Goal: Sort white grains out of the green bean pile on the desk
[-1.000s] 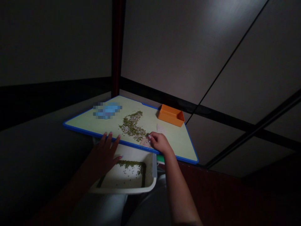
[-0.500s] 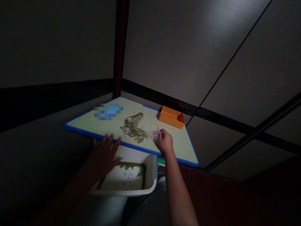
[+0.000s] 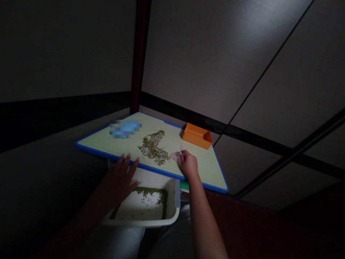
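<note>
Small green beans (image 3: 154,146) lie scattered in a loose patch on the pale tabletop (image 3: 207,169), which has a blue rim. My right hand (image 3: 189,164) is closed, its fingertips pinching what looks like a small clear plastic bag (image 3: 176,157) at the right edge of the beans. Fingers spread, my left hand (image 3: 120,178) rests on the near blue edge of the table. Under that edge is a white bin (image 3: 172,216) with more green beans along its inner sides; my left thumb is over it.
An orange open box (image 3: 196,136) stands at the back right of the table. A blurred-out blue item (image 3: 125,128) lies at the back left. Grey wall panels (image 3: 185,64) rise behind the table, and a green piece (image 3: 184,185) shows beneath it.
My right hand has shifted very slightly with the clear plastic at its fingertips. The left hand stays in place, and the beans look the same.
</note>
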`<state>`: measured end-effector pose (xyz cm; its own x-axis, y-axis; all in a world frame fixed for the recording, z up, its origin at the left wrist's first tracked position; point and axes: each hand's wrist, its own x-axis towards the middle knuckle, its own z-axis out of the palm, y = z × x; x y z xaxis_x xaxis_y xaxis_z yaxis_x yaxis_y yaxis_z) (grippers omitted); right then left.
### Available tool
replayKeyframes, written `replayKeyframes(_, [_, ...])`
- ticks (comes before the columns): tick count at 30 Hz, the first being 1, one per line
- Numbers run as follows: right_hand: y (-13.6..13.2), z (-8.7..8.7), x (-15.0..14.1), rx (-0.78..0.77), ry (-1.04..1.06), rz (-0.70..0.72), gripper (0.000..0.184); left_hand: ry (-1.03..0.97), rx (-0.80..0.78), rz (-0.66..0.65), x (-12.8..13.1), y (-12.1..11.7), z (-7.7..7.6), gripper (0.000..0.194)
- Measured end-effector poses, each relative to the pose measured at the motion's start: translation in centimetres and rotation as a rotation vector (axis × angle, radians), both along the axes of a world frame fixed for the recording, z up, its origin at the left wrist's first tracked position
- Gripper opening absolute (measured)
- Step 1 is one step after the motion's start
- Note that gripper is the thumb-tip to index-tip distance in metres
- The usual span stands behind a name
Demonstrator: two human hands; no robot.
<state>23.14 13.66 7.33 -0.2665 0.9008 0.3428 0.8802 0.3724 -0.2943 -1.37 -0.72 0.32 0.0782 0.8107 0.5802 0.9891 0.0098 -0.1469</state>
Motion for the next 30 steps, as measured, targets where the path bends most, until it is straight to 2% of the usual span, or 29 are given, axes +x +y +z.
replayKeyframes(6, [0.2,-0.4,0.3,-0.019,0.196,0.149,0.029,-0.046,-0.006,-0.027,-0.2,0.3,-0.2,0.067])
replayKeyframes(9, [0.4,-0.6,0.5,-0.017,0.265,0.121,0.029,-0.068,-0.013,-0.029,-0.3,0.3,-0.3,0.066])
replayKeyframes(14, [0.6,-0.9,0.6,-0.021,0.23,0.063,0.027,-0.057,0.005,-0.025,-0.2,0.3,-0.6,0.065])
replayKeyframes(22, [0.5,-0.9,0.5,-0.079,0.264,0.2,0.025,-0.041,-0.012,-0.021,-0.3,0.4,-0.4,0.067])
replayKeyframes(30, [0.8,-1.6,0.8,-0.142,0.531,0.407,0.031,-0.05,-0.001,-0.028,-0.2,0.3,-0.3,0.065])
